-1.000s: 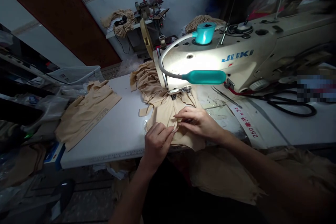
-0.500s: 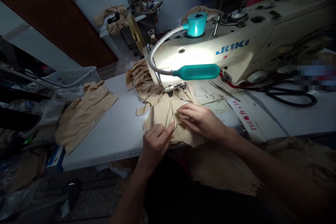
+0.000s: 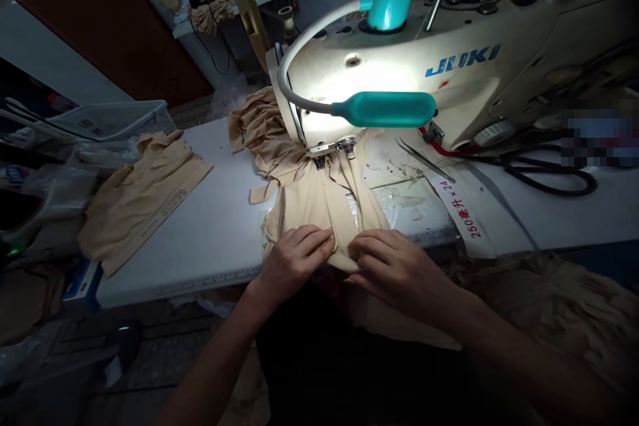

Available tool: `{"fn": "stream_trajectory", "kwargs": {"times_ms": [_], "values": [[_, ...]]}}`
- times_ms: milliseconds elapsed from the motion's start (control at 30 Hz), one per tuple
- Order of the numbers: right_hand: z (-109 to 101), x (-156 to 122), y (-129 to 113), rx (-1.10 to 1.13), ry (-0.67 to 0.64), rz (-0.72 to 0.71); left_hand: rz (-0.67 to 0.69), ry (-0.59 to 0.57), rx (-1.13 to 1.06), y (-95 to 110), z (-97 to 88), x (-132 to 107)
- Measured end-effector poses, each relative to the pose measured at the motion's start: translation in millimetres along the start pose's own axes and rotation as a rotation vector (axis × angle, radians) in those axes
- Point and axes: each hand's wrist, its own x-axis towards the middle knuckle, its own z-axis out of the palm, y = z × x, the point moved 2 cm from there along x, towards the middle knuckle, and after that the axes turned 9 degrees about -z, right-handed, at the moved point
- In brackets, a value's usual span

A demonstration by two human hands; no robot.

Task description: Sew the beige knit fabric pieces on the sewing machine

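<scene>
A beige garment (image 3: 309, 203) lies under the needle area of a JUKI sewing machine (image 3: 369, 73), its near end reaching the table's front edge. My left hand (image 3: 295, 254) pinches the fabric on the left of a long seam. Across from it, my right hand (image 3: 394, 266) has its fingers curled on the same cloth, right of the seam. Between them the fabric is drawn fairly taut. A teal gooseneck lamp (image 3: 392, 110) lights the machine head. The presser foot is partly hidden by the cloth.
Tweezers (image 3: 424, 160) and a white paper strip with red print (image 3: 462, 216) lie to the right, near black-handled scissors (image 3: 546, 173). Left on the white table (image 3: 219, 206) is another beige piece (image 3: 144, 203). A plastic crate (image 3: 124, 118) stands beyond it.
My right hand has moved nearer the table's front edge and now grips the cloth. My left hand has shifted slightly. The fabric is straighter, and the view has tilted lower.
</scene>
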Motion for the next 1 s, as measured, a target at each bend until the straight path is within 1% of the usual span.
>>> {"fn": "stream_trajectory", "kwargs": {"times_ms": [100,200,300,467,667,900,1000], "values": [[-1,1,1,-0.012,0.006,0.022,-0.016,-0.007,-0.040,1,-2.2,0],[-4,9,8,-0.070,0.026,0.036,-0.039,0.014,-0.052,3,-2.8,3],[-2,16,16,-0.087,0.019,0.041,-0.048,0.032,-0.034,6,-1.7,5],[2,17,17,-0.096,0.028,0.069,-0.010,0.028,0.016,8,-0.6,3],[1,16,17,-0.081,0.022,0.058,0.025,-0.006,0.058,7,-0.6,5],[-3,22,21,-0.065,-0.078,0.009,0.022,-0.011,0.035,12,-0.7,9],[-4,23,24,-0.085,-0.117,-0.028,-0.017,-0.024,-0.074,11,-5.7,11]]}}
